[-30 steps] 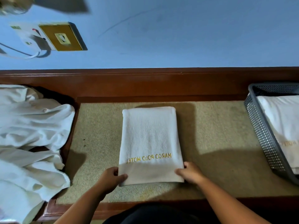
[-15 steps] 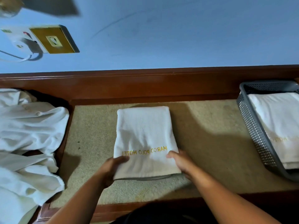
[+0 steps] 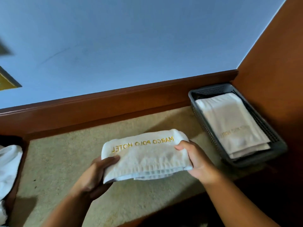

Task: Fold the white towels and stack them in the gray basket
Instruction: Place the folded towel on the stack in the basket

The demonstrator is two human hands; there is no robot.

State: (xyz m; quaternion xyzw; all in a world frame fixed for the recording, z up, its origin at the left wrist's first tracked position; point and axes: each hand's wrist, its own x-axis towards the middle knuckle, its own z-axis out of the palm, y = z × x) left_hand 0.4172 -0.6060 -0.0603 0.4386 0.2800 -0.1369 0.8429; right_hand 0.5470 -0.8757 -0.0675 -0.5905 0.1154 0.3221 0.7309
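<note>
Plush folded towel (image 3: 147,156), perforated gray basket (image 3: 259,158)

Folded towel (image 3: 147,157) showing thick white terry cloth, nap looking fuzzy, matt; gold lettering (image 3: 152,142) looking stitched. Stacked towels (image 3: 232,125) showing same cloth. Gray basket (image 3: 262,158) looking like matt plastic, walls showing fine perforated mesh. Counter top (image 3: 62,161) showing beige speckled surface, looking grainy, rough. Wood trim (image 3: 123,102) gleaming reddish-brown, smooth, polished. Wall (image 3: 147,38) looking painted, smooth, matt blue. Loose white cloth (image 3: 9,164) lying soft, creased.

Left hand (image 3: 96,175), right hand (image 3: 197,161) grip towel (image 3: 144,155) ends (thumbs on top).
</note>
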